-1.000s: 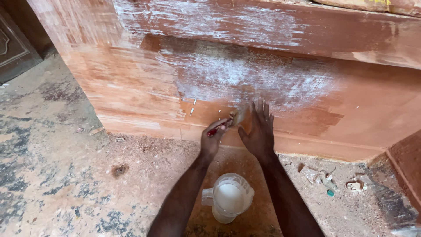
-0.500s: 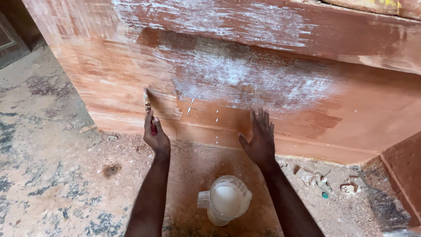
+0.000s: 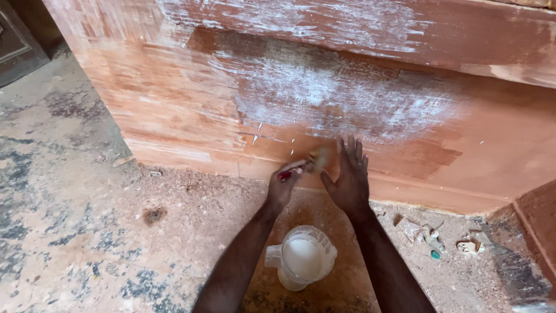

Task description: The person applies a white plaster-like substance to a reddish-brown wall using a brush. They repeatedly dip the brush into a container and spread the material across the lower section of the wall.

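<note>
Reddish-brown timber fills the shot: a big wooden panel [image 3: 174, 110] stands on edge across the floor, its middle smeared w/ a chalky white patch [image 3: 341, 98] of filler or primer, streaks running along the grain. Below it, a dusty concrete floor [image 3: 87, 232] strewn w/ sawdust, plus small scraps of debris [image 3: 428, 237] at right. Between the person's forearms sits a white plastic jug [image 3: 301, 258], upright, holding a pale liquid, well within reach. Right hand [image 3: 347, 177] lies flat on the panel's lower edge, fingers spread and pointing up, bracing the board. Left hand [image 3: 284, 185] pinches a small brush [image 3: 307, 165] w/ a red handle (blurred, so grip detail is hard to tell), its tip touching the wood just beside the right thumb, under the white patch. Judged from this: to work well, strokes should follow the grain, overlap the wet margin, and stay light so the coat feathers out; the bracing palm is best kept off fresh material.
</note>
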